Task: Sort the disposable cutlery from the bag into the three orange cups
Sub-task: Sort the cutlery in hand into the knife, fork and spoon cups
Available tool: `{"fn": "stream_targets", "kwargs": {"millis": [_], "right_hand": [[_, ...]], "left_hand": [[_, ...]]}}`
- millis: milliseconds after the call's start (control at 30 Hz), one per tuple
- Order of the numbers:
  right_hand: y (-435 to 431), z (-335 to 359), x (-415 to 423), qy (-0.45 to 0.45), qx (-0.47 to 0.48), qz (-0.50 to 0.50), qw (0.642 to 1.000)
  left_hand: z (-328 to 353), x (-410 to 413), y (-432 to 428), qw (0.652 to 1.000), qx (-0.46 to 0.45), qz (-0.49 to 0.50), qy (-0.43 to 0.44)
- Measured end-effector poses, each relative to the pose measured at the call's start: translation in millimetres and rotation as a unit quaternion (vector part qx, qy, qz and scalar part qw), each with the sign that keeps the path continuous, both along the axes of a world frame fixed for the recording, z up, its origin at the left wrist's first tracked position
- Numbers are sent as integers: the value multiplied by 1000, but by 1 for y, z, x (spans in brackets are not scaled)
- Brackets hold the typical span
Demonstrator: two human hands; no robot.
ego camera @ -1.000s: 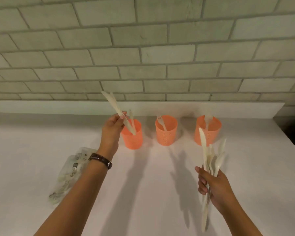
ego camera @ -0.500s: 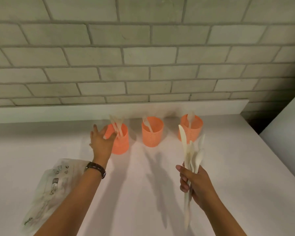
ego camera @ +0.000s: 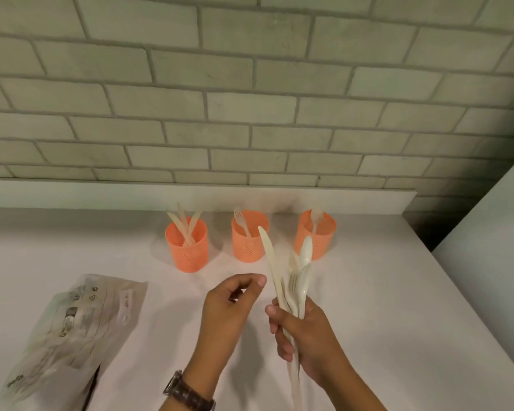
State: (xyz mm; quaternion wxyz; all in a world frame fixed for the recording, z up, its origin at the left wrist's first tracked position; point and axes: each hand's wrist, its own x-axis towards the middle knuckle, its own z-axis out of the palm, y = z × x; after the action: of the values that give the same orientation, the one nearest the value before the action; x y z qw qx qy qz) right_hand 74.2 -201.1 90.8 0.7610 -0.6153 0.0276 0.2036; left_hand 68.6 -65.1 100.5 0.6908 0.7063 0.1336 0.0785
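partly done: few pieces in orange cups [ego camera: 248, 243], gripping remaining cutlery [ego camera: 272, 262] in right hand [ego camera: 306, 339], left hand [ego camera: 226, 310] loosely curled, empty.

Left cup [ego camera: 187, 249], middle cup [ego camera: 249, 243] and right cup [ego camera: 316, 237] stand in a row on the counter [ego camera: 398, 292], the bag [ego camera: 72, 327] nearer, leftward.

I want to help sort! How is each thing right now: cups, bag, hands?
Left cup: upright, holds three knives.
Middle cup: upright, holds one fork.
Right cup: upright, holds one spoon.
Bag: lying flat on the table.
Cutlery bundle: held upright by the right hand.
Left hand: empty, beside the bundle.
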Motion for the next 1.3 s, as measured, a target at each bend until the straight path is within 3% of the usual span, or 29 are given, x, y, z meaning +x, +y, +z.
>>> {"fn": "stream_targets", "kwargs": {"millis": [167,367,567,767,867,1067,1200,1300], "right_hand": [[1,3,-4,-27,-12,36,999],[-12,9,1,-69,-20,44,996],[-27,8,7,-44,7,4,999],[-37,4,15,-28,12,-47,998],[-33,5,20,-8,31,-53,998],[-19,12,26,30,98,-49,994],[-15,12,30,60,170,-51,982],[-12,10,33,65,183,-51,980]], "left_hand": [[3,2,-12,1000,-11,6,9],[22,7,-5,997,-57,40,-38],[39,35,25,988,-68,114,-76],[32,89,104,965,66,239,-85],[11,108,121,954,138,262,-34],[-40,117,133,945,243,202,83],[-29,92,101,952,236,195,30],[-12,54,58,976,188,107,6]]}}
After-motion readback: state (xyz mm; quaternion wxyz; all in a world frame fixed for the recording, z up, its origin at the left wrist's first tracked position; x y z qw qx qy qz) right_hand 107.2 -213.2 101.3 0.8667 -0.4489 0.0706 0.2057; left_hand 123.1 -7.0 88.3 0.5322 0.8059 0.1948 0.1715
